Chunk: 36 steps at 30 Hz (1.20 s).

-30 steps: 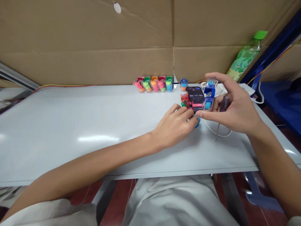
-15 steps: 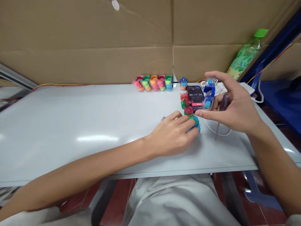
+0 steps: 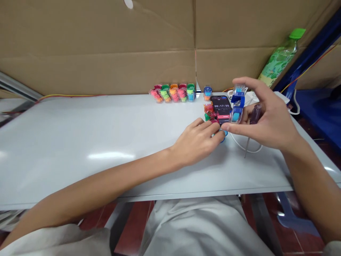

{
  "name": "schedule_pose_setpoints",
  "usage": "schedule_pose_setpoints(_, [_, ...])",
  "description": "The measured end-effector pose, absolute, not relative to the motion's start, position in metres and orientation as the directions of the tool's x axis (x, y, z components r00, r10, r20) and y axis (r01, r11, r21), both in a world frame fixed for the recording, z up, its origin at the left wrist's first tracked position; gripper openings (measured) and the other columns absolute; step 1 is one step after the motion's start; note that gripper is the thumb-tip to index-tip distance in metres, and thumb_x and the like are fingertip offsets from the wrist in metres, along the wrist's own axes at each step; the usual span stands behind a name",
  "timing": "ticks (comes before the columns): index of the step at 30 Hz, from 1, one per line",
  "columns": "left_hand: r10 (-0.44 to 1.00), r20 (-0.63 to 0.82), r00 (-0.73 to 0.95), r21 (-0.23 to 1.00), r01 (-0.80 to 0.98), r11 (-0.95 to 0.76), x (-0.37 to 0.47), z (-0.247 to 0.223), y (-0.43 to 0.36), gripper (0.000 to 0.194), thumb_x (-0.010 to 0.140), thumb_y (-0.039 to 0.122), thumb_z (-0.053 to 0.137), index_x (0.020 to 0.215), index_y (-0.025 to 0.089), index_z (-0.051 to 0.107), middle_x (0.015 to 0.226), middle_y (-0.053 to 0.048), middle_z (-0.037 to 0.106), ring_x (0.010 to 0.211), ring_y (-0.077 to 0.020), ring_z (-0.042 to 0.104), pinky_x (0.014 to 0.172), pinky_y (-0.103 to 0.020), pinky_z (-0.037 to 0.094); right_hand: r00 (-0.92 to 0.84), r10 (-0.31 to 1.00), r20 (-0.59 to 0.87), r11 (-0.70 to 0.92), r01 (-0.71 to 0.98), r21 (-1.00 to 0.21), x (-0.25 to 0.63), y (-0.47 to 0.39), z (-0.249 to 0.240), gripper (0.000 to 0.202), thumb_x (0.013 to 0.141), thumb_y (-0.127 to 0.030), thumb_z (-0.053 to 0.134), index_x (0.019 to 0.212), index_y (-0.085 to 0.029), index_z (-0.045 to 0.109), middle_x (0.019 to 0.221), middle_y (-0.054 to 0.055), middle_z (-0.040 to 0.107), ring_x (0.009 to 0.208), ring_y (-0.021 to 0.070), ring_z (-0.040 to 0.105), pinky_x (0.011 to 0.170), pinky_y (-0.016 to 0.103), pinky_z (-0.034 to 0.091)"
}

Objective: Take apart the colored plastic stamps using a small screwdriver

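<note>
My right hand (image 3: 269,117) grips a clear and blue plastic piece (image 3: 236,106) between thumb and index finger. A screwdriver with a dark purple handle (image 3: 255,114) is tucked in the same hand, its shaft pointing down. My left hand (image 3: 198,142) rests palm down over a small pile of coloured plastic pieces (image 3: 209,109), pink, orange, green and blue. Its fingers are bent over the nearest ones, and whether they grip one is hidden. A phone (image 3: 221,106) showing a timer lies between that pile and the piece in my right hand.
Several coloured plastic pieces (image 3: 174,93) stand in a row at the back edge of the white table (image 3: 66,142), with a blue and orange one (image 3: 207,93) beside them. A green-capped bottle (image 3: 279,60), a white cable and a cardboard wall are behind.
My left hand has moved slightly up and forward over the pile, covering more of the red and green pieces. My right hand keeps its grip and has barely moved.
</note>
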<state>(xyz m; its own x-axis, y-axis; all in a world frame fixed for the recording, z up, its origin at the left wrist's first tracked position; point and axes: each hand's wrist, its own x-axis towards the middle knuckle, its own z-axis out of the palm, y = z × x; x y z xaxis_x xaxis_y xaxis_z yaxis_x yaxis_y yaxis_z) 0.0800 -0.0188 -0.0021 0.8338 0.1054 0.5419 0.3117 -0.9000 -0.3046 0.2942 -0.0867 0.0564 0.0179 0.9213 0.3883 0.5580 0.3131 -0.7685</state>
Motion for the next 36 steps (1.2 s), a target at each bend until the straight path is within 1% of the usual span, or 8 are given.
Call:
schedule_pose_setpoints(8, [0.188, 0.504, 0.843, -0.169, 0.310, -0.936, 0.082, 0.001, -0.022, 0.016, 0.110, 0.026, 0.053, 0.112, 0.014, 0.064, 0.093, -0.006, 0.071, 0.080, -0.0208, 0.067, 0.070, -0.036, 0.039, -0.004, 0.894, 0.447, 0.370, 0.569, -0.734, 0.296, -0.085, 0.054, 0.086, 0.072, -0.028, 0.096, 0.148, -0.031, 0.058, 0.066, -0.008, 0.059, 0.050, 0.0136, 0.058, 0.046, 0.027, 0.047])
schedule_pose_setpoints(10, [0.302, 0.465, 0.832, 0.054, 0.314, -0.948, 0.080, 0.011, -0.023, 0.014, 0.105, 0.026, 0.059, 0.110, 0.014, 0.065, 0.097, -0.007, 0.072, 0.083, -0.0215, 0.067, 0.071, -0.035, 0.041, -0.025, 0.891, 0.454, 0.388, 0.562, -0.730, 0.297, -0.084, 0.052, 0.088, 0.071, -0.030, 0.098, 0.150, -0.032, 0.057, 0.067, -0.008, 0.060, 0.050, 0.0130, 0.058, 0.044, 0.025, 0.045])
schedule_pose_setpoints(12, [0.453, 0.353, 0.819, 0.467, 0.265, -0.844, 0.076, 0.023, -0.023, 0.017, 0.095, 0.024, 0.066, 0.110, 0.015, 0.065, 0.099, -0.006, 0.071, 0.085, -0.0202, 0.067, 0.071, -0.033, 0.045, -0.049, 0.893, 0.447, 0.400, 0.538, -0.742, 0.296, -0.083, 0.049, 0.092, 0.069, -0.037, 0.100, 0.151, -0.034, 0.057, 0.075, -0.006, 0.063, 0.049, 0.0113, 0.056, 0.041, 0.024, 0.043])
schedule_pose_setpoints(15, [0.535, 0.116, 0.837, 0.968, 0.025, -0.249, 0.068, 0.036, -0.020, 0.038, 0.082, 0.019, 0.072, 0.119, 0.016, 0.063, 0.101, -0.004, 0.072, 0.086, -0.0178, 0.070, 0.074, -0.030, 0.052, -0.137, 0.907, 0.397, 0.410, 0.493, -0.767, 0.292, -0.082, 0.043, 0.097, 0.068, -0.046, 0.100, 0.153, -0.038, 0.054, 0.089, -0.004, 0.068, 0.051, 0.0102, 0.055, 0.043, 0.025, 0.045])
schedule_pose_setpoints(17, [0.545, 0.011, 0.838, 0.989, -0.089, 0.117, 0.061, 0.038, -0.019, 0.035, 0.084, 0.019, 0.074, 0.118, 0.016, 0.065, 0.098, -0.004, 0.072, 0.084, -0.0159, 0.071, 0.076, -0.029, 0.054, -0.216, 0.913, 0.346, 0.408, 0.466, -0.785, 0.287, -0.082, 0.038, 0.100, 0.071, -0.049, 0.099, 0.157, -0.041, 0.050, 0.089, -0.004, 0.069, 0.056, 0.0129, 0.059, 0.047, 0.026, 0.049])
schedule_pose_setpoints(19, [0.575, -0.051, 0.817, 0.955, -0.129, 0.267, 0.053, 0.034, -0.020, 0.022, 0.091, 0.023, 0.076, 0.110, 0.014, 0.067, 0.090, -0.003, 0.072, 0.077, -0.0123, 0.069, 0.074, -0.026, 0.053, -0.285, 0.911, 0.299, 0.402, 0.448, -0.798, 0.283, -0.084, 0.033, 0.104, 0.072, -0.052, 0.097, 0.162, -0.043, 0.044, 0.091, -0.003, 0.071, 0.061, 0.0157, 0.063, 0.051, 0.028, 0.052])
schedule_pose_setpoints(29, [0.644, -0.059, 0.763, 0.930, -0.192, 0.313, 0.044, 0.018, -0.034, 0.022, 0.092, 0.026, 0.083, 0.097, 0.013, 0.065, 0.101, -0.007, 0.073, 0.095, -0.0182, 0.075, 0.092, -0.036, 0.064, -0.377, 0.902, 0.210, 0.409, 0.588, -0.698, 0.271, -0.092, 0.023, 0.098, 0.080, -0.058, 0.091, 0.163, -0.039, 0.042, 0.069, -0.008, 0.061, 0.055, 0.0156, 0.059, 0.052, 0.027, 0.049])
schedule_pose_setpoints(36, [0.688, -0.069, 0.722, 0.903, -0.248, 0.351, 0.042, 0.018, -0.027, 0.028, 0.090, 0.023, 0.085, 0.087, 0.017, 0.057, 0.087, 0.000, 0.069, 0.080, -0.0124, 0.071, 0.073, -0.028, 0.066, -0.348, 0.914, 0.208, 0.357, 0.449, -0.819, 0.276, -0.094, 0.028, 0.079, 0.095, -0.044, 0.081, 0.163, -0.037, 0.043, 0.068, -0.007, 0.062, 0.055, 0.0139, 0.059, 0.047, 0.025, 0.047])
